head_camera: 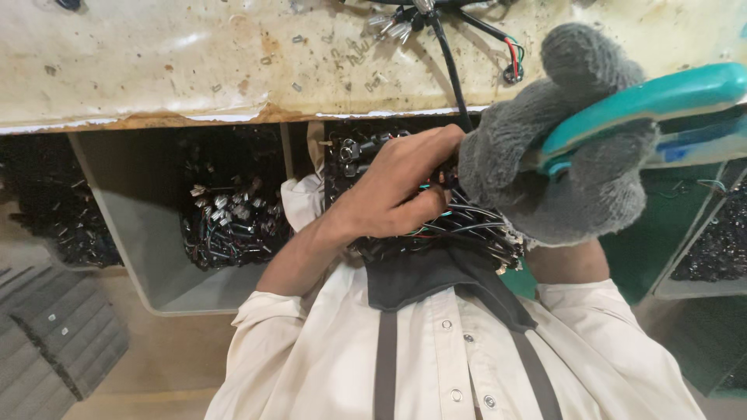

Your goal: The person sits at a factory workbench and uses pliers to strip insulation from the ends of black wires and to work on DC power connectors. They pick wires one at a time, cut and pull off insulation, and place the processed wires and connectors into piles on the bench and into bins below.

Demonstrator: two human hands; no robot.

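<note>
My bare left hand (397,190) is closed around a bundle of thin black and coloured wires (467,225) held close to my chest, just below the bench edge. Touching it on the right, my right hand (560,167) wears a fuzzy grey glove and grips a hand tool with teal handles (646,101). The tool's jaws are hidden behind the glove and the wires. A black cable (450,66) runs up from the bundle over the bench edge to several metal-ended connectors (393,27) and a red and green wire end (513,54).
A worn, stained white workbench (194,62) spans the top. Under it, a grey bin (132,225) holds black wired parts (229,214); more dark parts lie at far left (54,210) and far right (720,241). A green bin (661,241) sits at right.
</note>
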